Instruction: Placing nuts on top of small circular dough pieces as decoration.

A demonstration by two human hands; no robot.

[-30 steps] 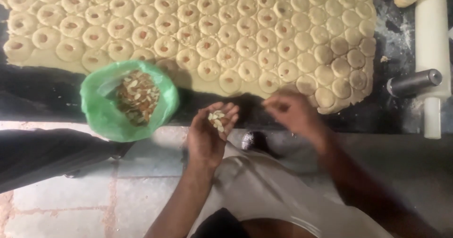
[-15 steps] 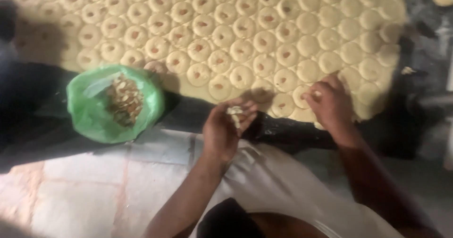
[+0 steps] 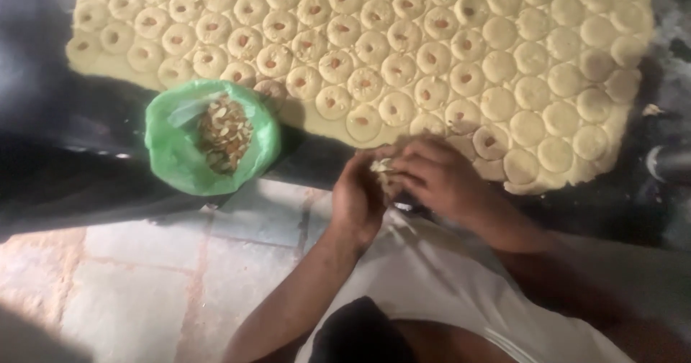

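While the left hand (image 3: 358, 199) was cupped around a small pile of nut bits (image 3: 381, 167), the right hand (image 3: 439, 179) had its fingers (image 3: 407, 167) pinched into that pile. Both hands met at the near edge of the dough sheet (image 3: 619, 122), which lay on a dark counter (image 3: 65, 169). Many round dough pieces (image 3: 363, 122) had a nut bit on top. A green bag (image 3: 176, 165) of nuts sat to the left, well apart from the hands.

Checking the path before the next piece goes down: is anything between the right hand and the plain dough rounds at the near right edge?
Nothing visible. The right hand picks at nut pieces in the left hand; the plain dough rounds lie uncovered just beyond.
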